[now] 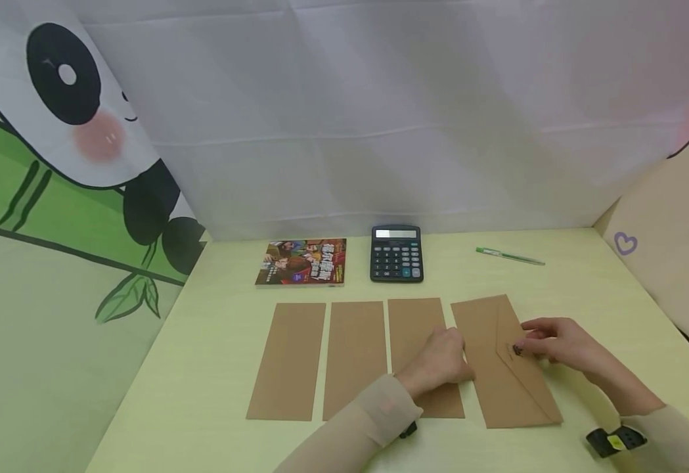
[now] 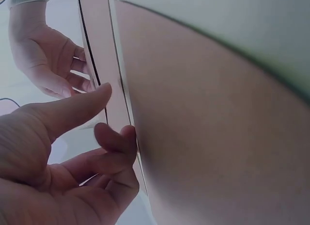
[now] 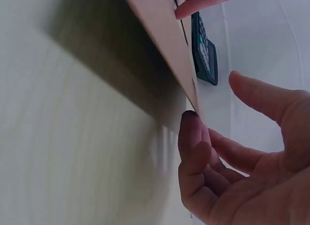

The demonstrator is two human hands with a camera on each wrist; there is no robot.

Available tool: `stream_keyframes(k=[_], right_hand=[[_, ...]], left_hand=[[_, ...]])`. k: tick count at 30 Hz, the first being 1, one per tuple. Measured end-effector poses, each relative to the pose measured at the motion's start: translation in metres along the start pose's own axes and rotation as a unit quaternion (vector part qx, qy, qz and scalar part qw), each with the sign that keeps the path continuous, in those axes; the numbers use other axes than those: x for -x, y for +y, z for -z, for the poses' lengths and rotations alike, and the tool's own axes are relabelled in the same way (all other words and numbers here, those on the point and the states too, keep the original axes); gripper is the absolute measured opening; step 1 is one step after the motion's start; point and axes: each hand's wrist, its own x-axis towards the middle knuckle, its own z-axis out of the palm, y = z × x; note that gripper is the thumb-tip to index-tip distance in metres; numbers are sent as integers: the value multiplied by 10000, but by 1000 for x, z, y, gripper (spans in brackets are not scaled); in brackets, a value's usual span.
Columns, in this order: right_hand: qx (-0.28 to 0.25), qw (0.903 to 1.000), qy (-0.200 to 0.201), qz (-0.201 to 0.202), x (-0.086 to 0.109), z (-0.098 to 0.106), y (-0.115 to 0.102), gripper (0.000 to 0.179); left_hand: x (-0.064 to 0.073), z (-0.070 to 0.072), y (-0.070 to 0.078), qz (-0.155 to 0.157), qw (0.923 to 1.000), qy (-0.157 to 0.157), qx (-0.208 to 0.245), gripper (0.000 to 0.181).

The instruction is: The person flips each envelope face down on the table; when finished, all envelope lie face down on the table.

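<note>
Four brown paper envelopes lie in a row in the head view. The rightmost envelope [image 1: 477, 355] is turned at a slant, its flap side up and a small dark mark near its right edge. At that right edge is my right hand [image 1: 557, 341], thumb over the top and fingers curled beneath; in the right wrist view the envelope's edge [image 3: 167, 50] is raised above its shadow. My left hand [image 1: 439, 361] reaches across the third envelope [image 1: 415, 318] and holds the slanted one's left edge, fingers curled, as the left wrist view also shows.
Two more envelopes, the leftmost envelope [image 1: 288, 361] and the second envelope [image 1: 356, 348], lie flat on the left. Behind the row are an illustrated book [image 1: 303, 263], a black calculator [image 1: 397, 254] and a green pen [image 1: 510, 256]. A white cloth backdrop [image 1: 379, 131] borders the table.
</note>
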Motion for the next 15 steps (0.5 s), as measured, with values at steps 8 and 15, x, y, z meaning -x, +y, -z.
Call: stream_keyframes(k=[8,15], right_hand=[[-755,9966,-309,130,0,7,-2,50],[-1518,9857,-684,263,-1,9,1,44]], left_hand=[[2,0,1,-35,9999,-91,131,39],[2,1,0,-95,9984,-55,558,45]])
